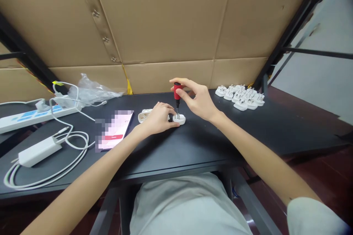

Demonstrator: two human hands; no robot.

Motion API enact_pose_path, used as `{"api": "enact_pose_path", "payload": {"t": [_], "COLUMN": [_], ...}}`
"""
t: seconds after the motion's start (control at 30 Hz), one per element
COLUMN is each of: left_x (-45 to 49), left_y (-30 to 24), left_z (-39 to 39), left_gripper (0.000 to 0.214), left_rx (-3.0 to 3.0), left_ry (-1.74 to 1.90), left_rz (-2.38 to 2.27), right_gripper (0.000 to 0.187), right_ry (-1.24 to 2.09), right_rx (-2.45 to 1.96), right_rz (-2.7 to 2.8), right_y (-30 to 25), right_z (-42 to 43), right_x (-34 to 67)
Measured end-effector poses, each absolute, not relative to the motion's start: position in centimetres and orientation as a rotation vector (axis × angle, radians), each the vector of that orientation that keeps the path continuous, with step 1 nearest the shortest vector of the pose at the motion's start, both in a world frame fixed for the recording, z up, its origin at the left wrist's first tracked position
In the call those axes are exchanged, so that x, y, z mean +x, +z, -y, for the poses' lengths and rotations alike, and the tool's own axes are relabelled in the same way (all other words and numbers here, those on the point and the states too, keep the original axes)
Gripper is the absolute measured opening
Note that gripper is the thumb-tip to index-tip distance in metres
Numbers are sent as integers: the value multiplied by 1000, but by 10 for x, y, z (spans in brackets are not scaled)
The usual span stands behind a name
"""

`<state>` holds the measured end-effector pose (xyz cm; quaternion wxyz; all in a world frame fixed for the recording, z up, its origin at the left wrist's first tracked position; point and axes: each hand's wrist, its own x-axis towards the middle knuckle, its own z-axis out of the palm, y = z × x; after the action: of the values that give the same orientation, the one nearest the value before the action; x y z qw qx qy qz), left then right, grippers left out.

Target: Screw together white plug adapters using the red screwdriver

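My right hand (198, 100) pinches a red-handled screwdriver (177, 91) upright between thumb and fingers. Its thin metal shaft runs down into a round white plug body (179, 119) lying on the black table (209, 135). My left hand (158, 119) curves over from the left, its fingertips gripping the near side of that plug body. Behind my left hand lies another open white plug part (143, 116), partly hidden by my fingers.
Several white plugs (239, 97) sit grouped at the table's back right. To the left are a phone (114, 130) with a pixelated screen, a white power strip (33, 118), a white charger (40, 150) with looped cables, and a plastic bag (91, 91). Cardboard (154, 18) stands behind.
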<state>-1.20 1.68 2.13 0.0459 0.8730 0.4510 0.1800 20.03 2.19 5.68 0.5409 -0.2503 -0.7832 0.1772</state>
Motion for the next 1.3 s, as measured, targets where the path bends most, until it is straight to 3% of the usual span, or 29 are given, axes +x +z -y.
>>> {"api": "enact_pose_path", "payload": {"t": [0.2, 0.53, 0.67, 0.93, 1.07, 1.3], "left_x": [-12, -13, -12, -10, -11, -11], "left_y": [21, 21, 21, 26, 29, 26], "left_z": [-16, -18, -18, -14, -14, -15], "left_gripper": [34, 36, 44, 61, 58, 60], "left_rx": [2664, 2642, 2626, 2592, 2571, 2563], "left_ry": [501, 478, 519, 613, 571, 547], "left_rz": [-1402, -1385, -1492, -1548, -1632, -1681], "right_gripper": [25, 26, 31, 23, 22, 32], "right_ry": [434, 365, 376, 287, 219, 105], "right_rx": [-701, -729, -726, -792, -803, -790], "right_rz": [1724, 1763, 1787, 1801, 1855, 1815], "right_y": [61, 60, 60, 52, 44, 35], "right_z": [-20, -19, -21, -31, -35, -38], "right_x": [200, 199, 199, 200, 201, 198]}}
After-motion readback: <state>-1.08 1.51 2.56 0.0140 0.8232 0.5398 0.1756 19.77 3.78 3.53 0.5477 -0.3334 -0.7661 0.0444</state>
